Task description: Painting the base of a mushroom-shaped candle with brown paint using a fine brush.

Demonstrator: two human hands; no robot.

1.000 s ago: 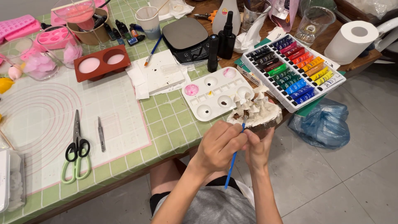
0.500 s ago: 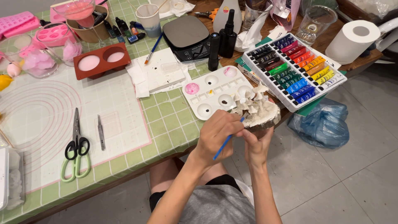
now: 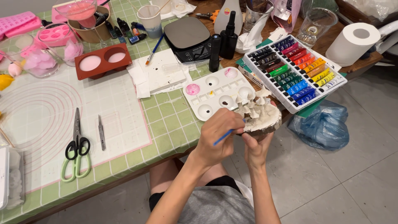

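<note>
- Just off the table's near edge, the left hand (image 3: 217, 139) is closed around a thin blue-handled paintbrush (image 3: 224, 136), the brush end pointing toward the sculpture.
- Right hand (image 3: 256, 148) — cupped from below, fingers wrapped on a pale, off-white mushroom-cluster sculpture on a round base (image 3: 259, 113), which it holds up in the air just beside the table edge.
- Touching or nearly touching the sculpture's far side lies a white plastic paint palette with round wells (image 3: 215, 93); one well holds pink paint, another a dark spot.
- Right of the palette sits a white tray of paint tubes in a rainbow of colours (image 3: 295, 74), partly overhanging the table.
- Further back: a black kitchen scale (image 3: 187, 36), two black bottles (image 3: 228, 35) and a white paper roll (image 3: 352, 41).
- Well apart, on a white silicone mat (image 3: 62, 108), lie green-handled scissors (image 3: 76, 148) and slim metal tweezers (image 3: 101, 132).
- A red-brown two-cavity mould (image 3: 101, 60) sits near the mat's far side — both cavities filled pale pink.
- On the floor lies a blue plastic bag (image 3: 321, 124).
</note>
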